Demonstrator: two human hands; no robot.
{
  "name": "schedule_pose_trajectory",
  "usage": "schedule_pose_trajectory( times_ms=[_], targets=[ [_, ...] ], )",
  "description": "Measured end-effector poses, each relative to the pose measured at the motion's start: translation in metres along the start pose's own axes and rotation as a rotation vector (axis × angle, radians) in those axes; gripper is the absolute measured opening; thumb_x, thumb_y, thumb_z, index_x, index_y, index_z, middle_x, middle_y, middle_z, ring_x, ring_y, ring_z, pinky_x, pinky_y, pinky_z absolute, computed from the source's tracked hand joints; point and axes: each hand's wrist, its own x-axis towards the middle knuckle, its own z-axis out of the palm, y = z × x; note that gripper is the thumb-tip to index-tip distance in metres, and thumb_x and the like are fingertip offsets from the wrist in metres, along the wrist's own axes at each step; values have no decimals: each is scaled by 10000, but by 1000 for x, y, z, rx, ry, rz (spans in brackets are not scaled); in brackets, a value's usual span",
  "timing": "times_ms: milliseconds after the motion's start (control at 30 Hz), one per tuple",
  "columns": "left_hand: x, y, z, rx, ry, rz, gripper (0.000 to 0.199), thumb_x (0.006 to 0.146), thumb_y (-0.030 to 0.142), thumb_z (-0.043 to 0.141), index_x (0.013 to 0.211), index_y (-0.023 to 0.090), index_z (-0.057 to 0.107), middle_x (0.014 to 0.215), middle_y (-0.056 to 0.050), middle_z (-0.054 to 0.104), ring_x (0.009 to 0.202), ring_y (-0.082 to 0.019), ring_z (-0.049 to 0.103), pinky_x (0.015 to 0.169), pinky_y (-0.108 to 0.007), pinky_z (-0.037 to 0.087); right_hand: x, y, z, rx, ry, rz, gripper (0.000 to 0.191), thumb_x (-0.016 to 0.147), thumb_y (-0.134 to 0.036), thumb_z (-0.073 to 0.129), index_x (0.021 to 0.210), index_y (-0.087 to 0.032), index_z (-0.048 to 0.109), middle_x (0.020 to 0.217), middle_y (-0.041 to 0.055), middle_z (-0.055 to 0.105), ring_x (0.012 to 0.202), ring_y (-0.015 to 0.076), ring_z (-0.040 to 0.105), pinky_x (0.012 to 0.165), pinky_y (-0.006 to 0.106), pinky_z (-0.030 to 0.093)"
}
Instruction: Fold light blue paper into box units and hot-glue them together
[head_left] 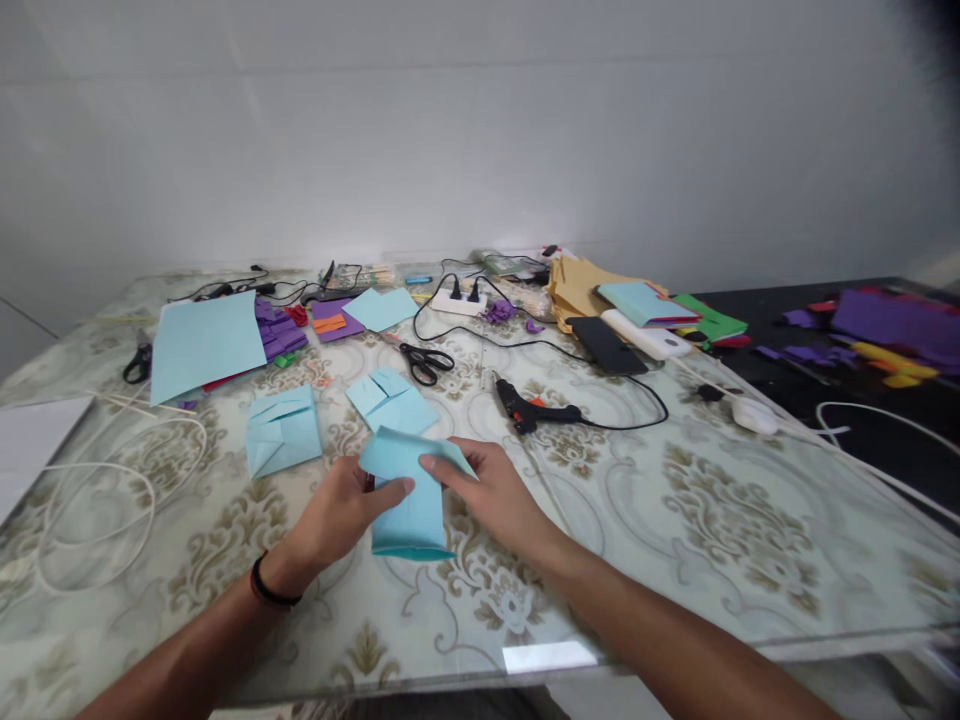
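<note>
Left hand [346, 510] and right hand [495, 488] closed on folded blue paper [411, 520], underside hidden.

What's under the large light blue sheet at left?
Red paper pokes out beneath the light blue sheet; purple strips show along its right edge. The rest underneath is covered.

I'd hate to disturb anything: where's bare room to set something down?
On the floral-patterned table: widest, between right forearm, black glue gun and small rounded white object; smaller, between left forearm and looped white cable. Crowded: the back, with purple paper strips and tan paper sheets.
</note>
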Motion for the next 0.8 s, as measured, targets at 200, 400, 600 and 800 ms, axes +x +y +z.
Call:
schedule_pose_trajectory(
  times_ms=[200,400,600,800],
  targets=[
    [0,-1,1,-24,-34,5,300,884,461,703,900,164,745,840,-41,721,740,-195,619,680,-280,503,2,-3,-2,43,93,-86,226,855,-399,699,749,-201,672,700,-4,635,687,179,614,688,291,513],
    [2,-6,-2,73,259,154,251,902,380,683,1066,194,722,813,2,651,702,-152,540,614,-232,438,4,2,0,39,88,-93,261,805,-439,760,765,-196,673,694,-5,631,638,172,606,635,295,530],
    [3,-7,-2,-8,248,158,251,909,379,683,1075,192,708,709,30,589,610,-127,492,575,-223,420,4,5,2,66,122,-90,234,855,-418,712,976,-218,710,755,-6,640,663,163,590,622,281,543],
    [0,-6,-2,-90,283,264,159,886,317,715,1001,217,669,736,25,604,597,-119,496,547,-213,407,0,-2,1,95,143,-101,215,840,-310,675,1018,-247,778,962,28,753,769,186,672,664,296,581]
  ],
)
